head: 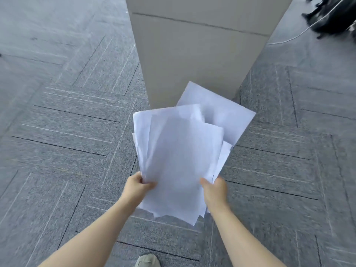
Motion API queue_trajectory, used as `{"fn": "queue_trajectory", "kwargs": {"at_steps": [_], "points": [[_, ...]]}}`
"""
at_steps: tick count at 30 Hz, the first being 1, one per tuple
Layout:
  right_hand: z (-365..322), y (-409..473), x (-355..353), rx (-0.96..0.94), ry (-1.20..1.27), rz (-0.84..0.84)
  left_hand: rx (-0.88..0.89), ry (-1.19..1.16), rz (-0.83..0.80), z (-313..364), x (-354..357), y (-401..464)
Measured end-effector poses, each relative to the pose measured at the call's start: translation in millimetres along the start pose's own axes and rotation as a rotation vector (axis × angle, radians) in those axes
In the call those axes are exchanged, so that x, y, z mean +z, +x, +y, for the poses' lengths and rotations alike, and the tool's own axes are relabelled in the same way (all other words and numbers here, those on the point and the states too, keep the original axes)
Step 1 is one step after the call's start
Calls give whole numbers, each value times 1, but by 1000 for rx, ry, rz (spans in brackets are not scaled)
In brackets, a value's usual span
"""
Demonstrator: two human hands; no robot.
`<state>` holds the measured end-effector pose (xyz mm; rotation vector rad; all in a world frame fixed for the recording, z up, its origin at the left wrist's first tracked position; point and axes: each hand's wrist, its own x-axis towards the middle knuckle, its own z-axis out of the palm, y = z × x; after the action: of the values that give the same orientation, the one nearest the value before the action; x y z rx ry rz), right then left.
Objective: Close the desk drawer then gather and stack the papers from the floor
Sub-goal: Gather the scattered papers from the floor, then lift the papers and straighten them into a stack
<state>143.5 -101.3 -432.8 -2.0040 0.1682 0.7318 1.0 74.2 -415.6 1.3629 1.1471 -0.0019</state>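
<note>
A loose, uneven bundle of white papers (181, 158) is held up over the grey carpet in front of me. My left hand (137, 185) grips its lower left edge and my right hand (212, 186) grips its lower right edge, thumbs on top. The sheets fan out at different angles, and one sheet (217, 112) sticks out at the upper right toward the cabinet. The beige drawer cabinet (194, 49) stands just beyond the papers; its drawer fronts sit flush, with a thin seam near the top. No other sheets show on the floor.
Grey carpet tiles (67, 132) in a herringbone pattern cover the floor all around. A black chair base (331, 16) and a white cable (292, 36) lie at the top right. The toe of my shoe (147, 261) shows at the bottom edge.
</note>
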Motion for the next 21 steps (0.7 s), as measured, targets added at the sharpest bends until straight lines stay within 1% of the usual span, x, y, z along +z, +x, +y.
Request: {"fn": "queue_trajectory", "kwargs": {"at_steps": [3, 6, 11, 14, 17, 21], "points": [[-95, -62, -33, -74, 8, 18, 19, -71, 7, 89, -33, -53], [-200, -125, -72, -192, 49, -11, 69, -158, 2, 191, -65, -104], [-395, -212, -134, -384, 166, -114, 189, -296, -33, 369, -108, -183], [-508, -244, -165, -502, 228, -86, 294, -353, -37, 475, -128, -217], [-602, -253, -193, -612, 285, -11, 442, -327, -27, 576, -134, -235], [-692, -237, -217, -694, 333, 129, 616, -299, -17, 677, -124, -232]]}}
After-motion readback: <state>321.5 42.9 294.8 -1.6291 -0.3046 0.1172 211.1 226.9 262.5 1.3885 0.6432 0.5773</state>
